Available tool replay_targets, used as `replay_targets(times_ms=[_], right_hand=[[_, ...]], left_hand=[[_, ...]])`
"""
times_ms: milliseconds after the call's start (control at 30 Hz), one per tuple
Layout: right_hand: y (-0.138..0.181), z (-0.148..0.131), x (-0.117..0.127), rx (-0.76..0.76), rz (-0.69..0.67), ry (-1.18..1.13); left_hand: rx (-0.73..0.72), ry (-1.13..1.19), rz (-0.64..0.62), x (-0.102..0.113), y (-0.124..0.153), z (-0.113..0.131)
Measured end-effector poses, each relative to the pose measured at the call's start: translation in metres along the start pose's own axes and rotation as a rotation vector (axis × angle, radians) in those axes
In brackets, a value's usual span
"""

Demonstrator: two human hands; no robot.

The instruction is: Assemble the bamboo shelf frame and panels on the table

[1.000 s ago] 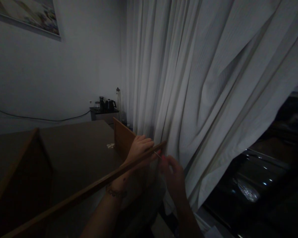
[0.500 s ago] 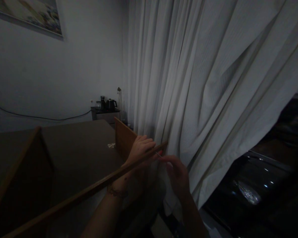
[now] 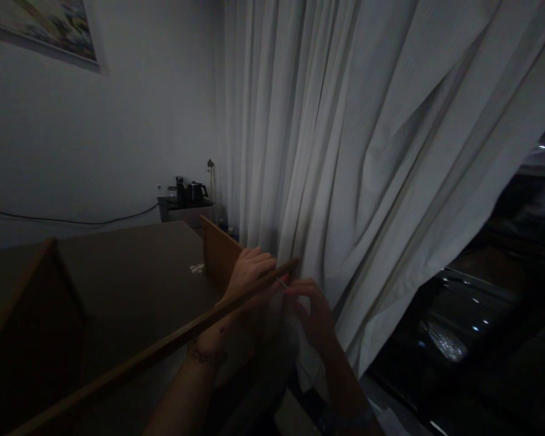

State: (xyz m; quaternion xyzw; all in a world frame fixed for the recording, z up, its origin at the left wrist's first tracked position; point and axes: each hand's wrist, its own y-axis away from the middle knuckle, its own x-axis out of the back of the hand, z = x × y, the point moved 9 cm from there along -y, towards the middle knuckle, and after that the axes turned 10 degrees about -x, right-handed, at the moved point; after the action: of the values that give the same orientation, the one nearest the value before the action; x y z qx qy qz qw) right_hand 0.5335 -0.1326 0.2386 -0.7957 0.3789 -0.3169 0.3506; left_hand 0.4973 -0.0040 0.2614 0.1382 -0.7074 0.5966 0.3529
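A long wooden rail runs slantwise from the lower left to its far end near the curtain. It belongs to a wooden frame with an upright panel behind. My left hand is closed over the frame near that end, its forearm passing behind the rail. Between the thumb and fingers of my right hand is a thin, light-coloured rod, whose tip meets the rail's end. Dim light hides the rod's exact kind. Something small and red shows by the fingertips.
The frame rests on a dark table. Small white pieces lie beside the panel. Another wooden panel stands at left. A white curtain hangs close on the right. Behind, a black kettle sits on a cabinet.
The whole view has shifted slightly, so things appear a little farther left. Both hands keep their places at the rail's end, the right still pinching the rod.
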Motion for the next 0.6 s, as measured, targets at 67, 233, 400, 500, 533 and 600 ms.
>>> replay_targets(times_ms=[67, 233, 400, 500, 533, 600], right_hand=[[0.0011, 0.0021, -0.0007, 0.004, 0.013, -0.018], [0.0024, 0.0058, -0.0021, 0.01, 0.03, -0.059], [0.0001, 0.0066, -0.0023, -0.002, 0.027, -0.083], [-0.0007, 0.0055, -0.0029, -0.002, 0.043, -0.099], [-0.0007, 0.0055, -0.0032, -0.004, 0.054, -0.106], [0.0, 0.0056, -0.0045, 0.0, 0.073, -0.13]], left_hand=[[-0.015, -0.028, 0.025, 0.0007, 0.0, -0.0005], [-0.034, -0.059, 0.056, 0.0026, -0.0014, 0.0011], [-0.031, -0.054, 0.062, 0.0052, -0.0019, 0.0031], [-0.039, -0.058, 0.071, 0.0048, -0.002, 0.0025], [-0.041, -0.061, 0.075, 0.0045, -0.002, 0.002], [-0.045, -0.064, 0.075, 0.0032, -0.0019, 0.0011]])
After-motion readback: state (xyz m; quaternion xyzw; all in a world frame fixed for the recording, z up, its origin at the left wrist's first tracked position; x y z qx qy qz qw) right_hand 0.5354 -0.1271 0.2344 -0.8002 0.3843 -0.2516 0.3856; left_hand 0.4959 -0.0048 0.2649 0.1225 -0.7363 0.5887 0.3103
